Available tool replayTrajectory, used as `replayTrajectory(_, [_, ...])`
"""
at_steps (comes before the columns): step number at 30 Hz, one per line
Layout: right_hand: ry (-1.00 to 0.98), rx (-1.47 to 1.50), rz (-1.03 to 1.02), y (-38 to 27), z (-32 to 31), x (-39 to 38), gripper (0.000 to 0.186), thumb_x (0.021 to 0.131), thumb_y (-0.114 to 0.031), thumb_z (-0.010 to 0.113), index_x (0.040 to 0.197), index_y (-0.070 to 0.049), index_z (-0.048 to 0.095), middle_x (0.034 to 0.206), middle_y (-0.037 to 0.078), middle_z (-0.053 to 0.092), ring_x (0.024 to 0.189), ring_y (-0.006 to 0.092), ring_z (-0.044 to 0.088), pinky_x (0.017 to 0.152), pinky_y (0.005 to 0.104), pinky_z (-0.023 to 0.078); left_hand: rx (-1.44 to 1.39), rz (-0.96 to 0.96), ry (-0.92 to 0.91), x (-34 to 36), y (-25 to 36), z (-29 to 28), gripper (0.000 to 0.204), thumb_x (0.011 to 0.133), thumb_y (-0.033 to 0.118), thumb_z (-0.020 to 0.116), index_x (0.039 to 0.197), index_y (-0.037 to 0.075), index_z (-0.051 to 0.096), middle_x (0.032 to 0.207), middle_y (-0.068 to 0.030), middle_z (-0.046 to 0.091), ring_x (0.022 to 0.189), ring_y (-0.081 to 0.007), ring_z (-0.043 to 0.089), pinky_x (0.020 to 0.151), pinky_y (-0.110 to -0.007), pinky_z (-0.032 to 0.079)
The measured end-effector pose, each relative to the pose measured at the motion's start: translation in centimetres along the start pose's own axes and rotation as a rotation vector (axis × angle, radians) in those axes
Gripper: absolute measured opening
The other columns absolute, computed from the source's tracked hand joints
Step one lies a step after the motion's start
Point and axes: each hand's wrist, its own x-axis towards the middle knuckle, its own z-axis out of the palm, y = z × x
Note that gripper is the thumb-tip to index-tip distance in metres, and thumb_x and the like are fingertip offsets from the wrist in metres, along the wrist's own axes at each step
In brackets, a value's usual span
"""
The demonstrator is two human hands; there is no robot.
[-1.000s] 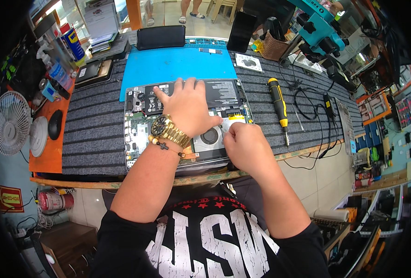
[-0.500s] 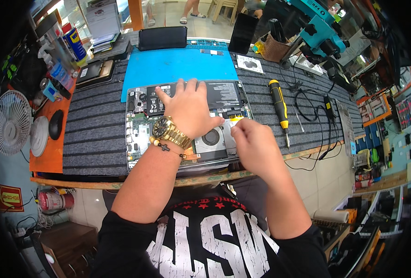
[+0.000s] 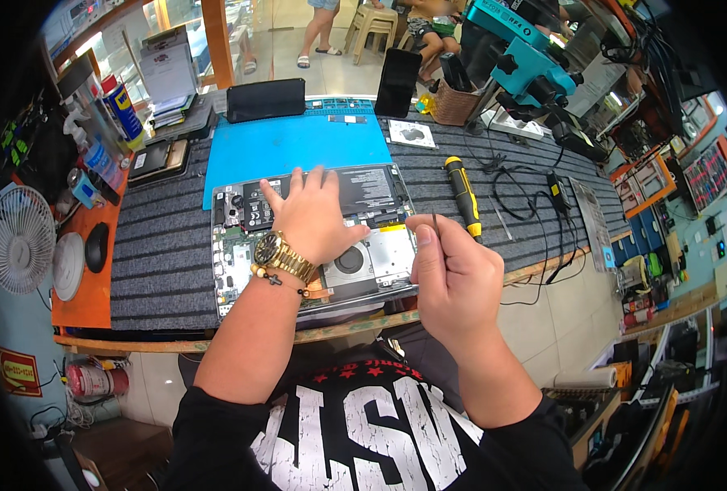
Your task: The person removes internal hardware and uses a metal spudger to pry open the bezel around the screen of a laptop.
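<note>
An opened laptop (image 3: 237, 282) lies on the bench with its inner parts bared. My left hand (image 3: 309, 209) rests on it, fingers spread over the black battery (image 3: 368, 190) and thumb near the fan (image 3: 349, 261). A gold watch and a beaded bracelet circle that wrist. To the right of the silver drive bay (image 3: 392, 254), my right hand (image 3: 453, 262) is raised over the laptop's right edge, thumb and forefinger pinched. A small dark tip shows above the pinch, too little to name. Behind this hand lies a yellow and black screwdriver (image 3: 462, 196), its lower end hidden.
A blue work mat (image 3: 298, 151) reaches behind the laptop, with a phone (image 3: 265, 100) at its far edge. Black cables (image 3: 535, 213) lie at the right, below a teal microscope (image 3: 531, 69). A fan (image 3: 21, 237) and a mouse (image 3: 97, 247) stand left. People are beyond the glass.
My right hand has lifted off the drive bay and turned, moving to the laptop's right edge. My left hand stays spread on the laptop. The whole view has shifted slightly.
</note>
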Motion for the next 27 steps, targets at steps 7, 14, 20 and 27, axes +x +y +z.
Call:
replayTrajectory(7, [-0.003, -0.017, -0.031, -0.4, -0.1, 0.1, 0.012, 0.111, -0.003, 0.07, 0.116, 0.004, 0.079, 0.087, 0.019, 0.08, 0.066, 0.0309, 0.076, 0.062, 0.0391, 0.057, 0.009, -0.002, -0.023, 0.1, 0.1, -0.3, 0.111, 0.086, 0.07, 0.089, 0.168, 0.004, 0.055, 0.179, -0.0215, 0.049, 0.17, -0.0459, 0.038, 0.132, -0.087, 0.016])
replayTrajectory(14, [0.001, -0.004, -0.038, -0.5, 0.0, 0.3, 0.012, 0.111, -0.002, 0.071, 0.115, 0.005, 0.079, 0.086, 0.021, 0.078, 0.066, 0.0331, 0.076, 0.063, 0.0402, 0.057, 0.017, 0.002, -0.022, 0.0, 0.1, -0.3, 0.11, 0.086, 0.07, 0.089, 0.167, 0.003, 0.055, 0.178, -0.0212, 0.05, 0.169, -0.0454, 0.039, 0.132, -0.086, 0.016])
replayTrajectory(20, [-0.213, -0.004, 0.133, 0.2, -1.5, 1.4, 0.017, 0.114, -0.01, 0.069, 0.113, 0.004, 0.078, 0.081, 0.024, 0.072, 0.063, 0.0377, 0.069, 0.061, 0.0445, 0.052, -0.019, 0.024, 0.06, 0.0, -0.3, 0.7, 0.098, 0.086, 0.064, 0.091, 0.16, 0.006, 0.064, 0.173, -0.0188, 0.055, 0.167, -0.0439, 0.041, 0.13, -0.089, 0.015])
replayTrajectory(27, [-0.496, -0.061, 0.265, 3.7, -3.8, 1.4, 0.017, 0.113, -0.013, 0.066, 0.114, 0.004, 0.068, 0.087, 0.028, 0.074, 0.083, 0.0515, 0.073, 0.074, 0.054, 0.055, -0.004, 0.027, 0.054, -0.1, 0.0, 0.7, 0.101, 0.087, 0.063, 0.09, 0.163, 0.004, 0.06, 0.175, -0.0211, 0.053, 0.169, -0.0454, 0.039, 0.131, -0.087, 0.016])
